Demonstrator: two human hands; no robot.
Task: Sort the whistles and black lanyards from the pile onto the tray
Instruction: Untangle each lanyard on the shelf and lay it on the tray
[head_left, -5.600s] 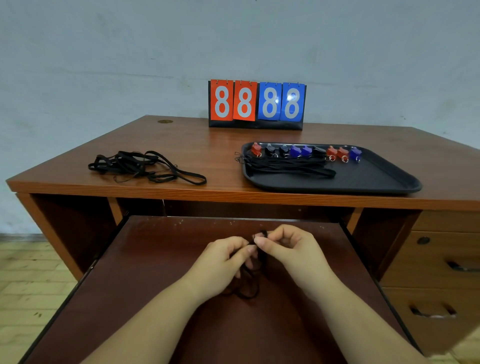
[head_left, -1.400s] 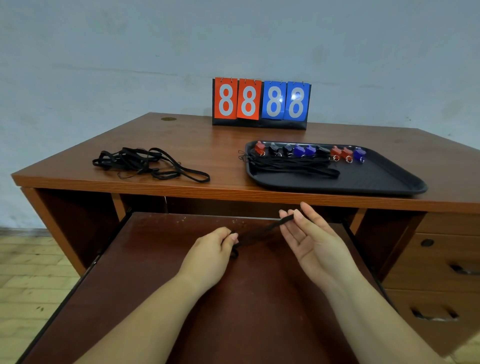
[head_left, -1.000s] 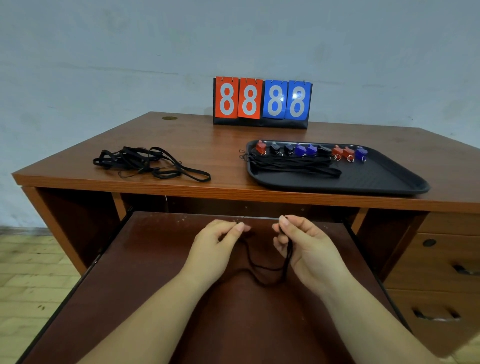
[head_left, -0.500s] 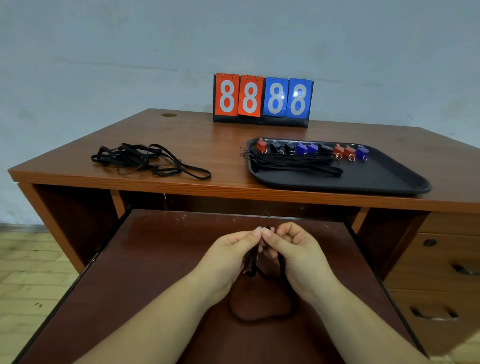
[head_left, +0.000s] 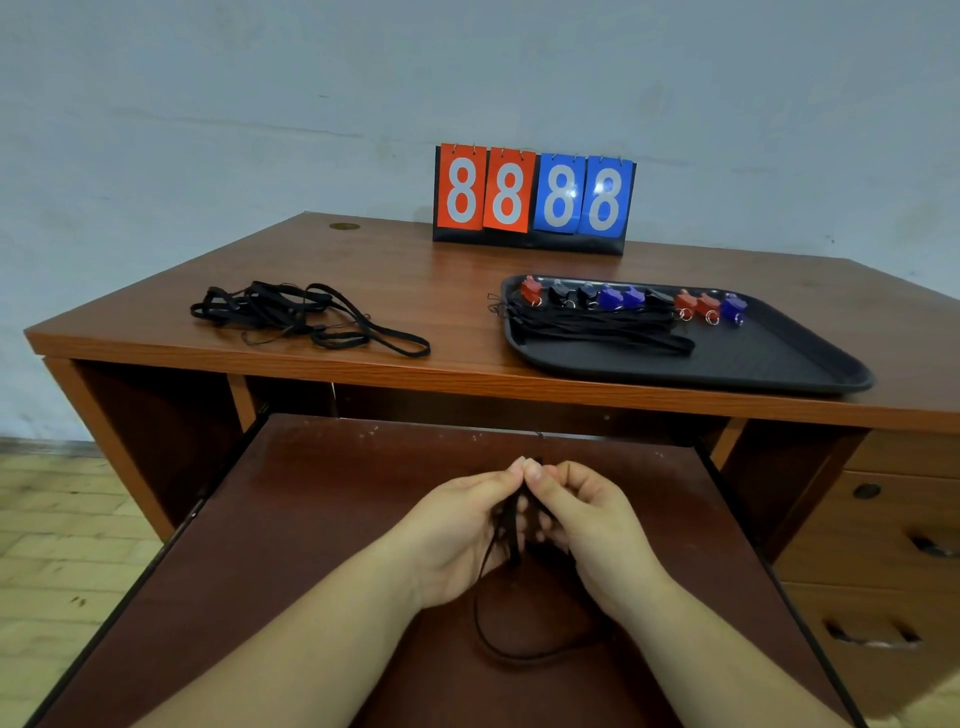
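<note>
Much of the black lanyard (head_left: 506, 525) held low in the middle is hidden: its upper part runs between the two palms, and only a dark loop sagging below the wrists onto the pull-out shelf (head_left: 291, 525) shows clearly. Whether a whistle is attached to it cannot be made out. The forearms are cut off by the bottom edge.

At the far left a strip of pale tiled floor (head_left: 57, 525) meets a grey-white wall (head_left: 208, 104). The brown wooden desk (head_left: 395, 270) fills the middle, with the darker shelf drawn out beneath it.

On the desk's left part lies a tangled pile of lanyards (head_left: 291, 317), one long loop trailing toward the front edge. The left hand (head_left: 462, 525) and the right hand (head_left: 587, 519) meet over the shelf, fingers curled, thumb and fingertips of each pinching the strap at the top where the two hands touch.

At the back of the desk stands a flip scoreboard (head_left: 535, 197), two red and two blue cards all reading 8. Right of the pile, well apart from it, is the black tray (head_left: 779, 364). Along its far side sits a row of whistles (head_left: 634, 299), red, black and blue, with straightened lanyards (head_left: 597, 332) bundled just in front of them. Drawers (head_left: 883, 525) with dark handles close the right edge.
</note>
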